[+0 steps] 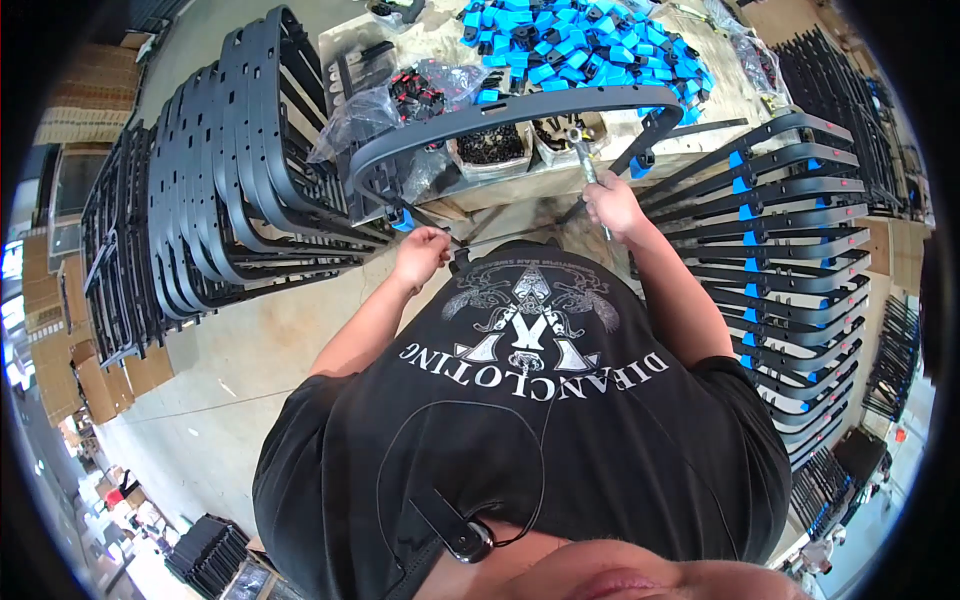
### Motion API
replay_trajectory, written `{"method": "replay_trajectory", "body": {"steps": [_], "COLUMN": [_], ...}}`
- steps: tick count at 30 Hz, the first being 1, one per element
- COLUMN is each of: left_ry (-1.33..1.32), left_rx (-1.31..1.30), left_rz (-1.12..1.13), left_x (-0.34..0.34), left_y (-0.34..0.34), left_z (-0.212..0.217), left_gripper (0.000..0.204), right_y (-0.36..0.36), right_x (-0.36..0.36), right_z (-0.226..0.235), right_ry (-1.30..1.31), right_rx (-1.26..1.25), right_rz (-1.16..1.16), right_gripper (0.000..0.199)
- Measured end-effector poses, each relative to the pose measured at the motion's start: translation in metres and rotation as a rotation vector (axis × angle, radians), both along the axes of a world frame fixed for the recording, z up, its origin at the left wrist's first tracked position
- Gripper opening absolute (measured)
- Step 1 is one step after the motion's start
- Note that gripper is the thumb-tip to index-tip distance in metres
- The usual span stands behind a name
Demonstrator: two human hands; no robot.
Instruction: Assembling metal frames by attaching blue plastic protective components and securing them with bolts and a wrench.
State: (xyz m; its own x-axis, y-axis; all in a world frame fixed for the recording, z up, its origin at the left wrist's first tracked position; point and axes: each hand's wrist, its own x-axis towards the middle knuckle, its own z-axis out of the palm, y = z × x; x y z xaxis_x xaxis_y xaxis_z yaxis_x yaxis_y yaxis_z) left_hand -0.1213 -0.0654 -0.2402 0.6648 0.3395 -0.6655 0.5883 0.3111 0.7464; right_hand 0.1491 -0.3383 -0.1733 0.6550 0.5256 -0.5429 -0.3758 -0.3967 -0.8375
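My right hand (612,207) is wrapped round the handle of a silver hammer-like tool (586,160), its wide head up towards the table. A black curved metal frame (520,104) arches in front of me against the table's near edge. One blue plastic piece (401,219) sits low on its left side, another blue piece (640,166) on its right side. My left hand (422,258) is closed, fingers curled, just below the left blue piece. What those fingers pinch, if anything, is too small to make out.
The table (455,190) carries a heap of blue plastic parts (590,50), boxes of small black parts (490,150) and red-and-black pieces (418,95) in clear plastic. Black frames (215,170) stand stacked at left; frames with blue pieces (790,240) are stacked close at right.
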Motion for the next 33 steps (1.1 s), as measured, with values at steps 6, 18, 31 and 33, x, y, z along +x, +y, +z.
{"method": "replay_trajectory", "body": {"steps": [6,18,31,33], "left_ry": [0.098,0.126,0.255,0.234], "left_rx": [0.081,0.283,0.397,0.33], "left_rz": [0.03,0.083,0.329,0.451], "left_x": [-0.004,-0.062,-0.036,-0.031], "left_y": [-0.015,-0.04,-0.033,-0.022], "left_z": [0.012,-0.081,0.001,-0.005], "left_gripper": [0.016,0.031,0.044,0.048], "right_y": [0.015,0.003,0.05,0.064], "right_x": [0.033,0.086,0.057,0.065], "right_z": [-0.007,-0.103,-0.025,-0.039], "right_ry": [-0.241,-0.677,-0.829,-0.844], "right_rx": [-0.201,-0.295,-0.42,-0.464], "right_rz": [0.116,-0.25,0.366,0.38], "right_gripper": [0.038,0.051,0.053,0.054]}}
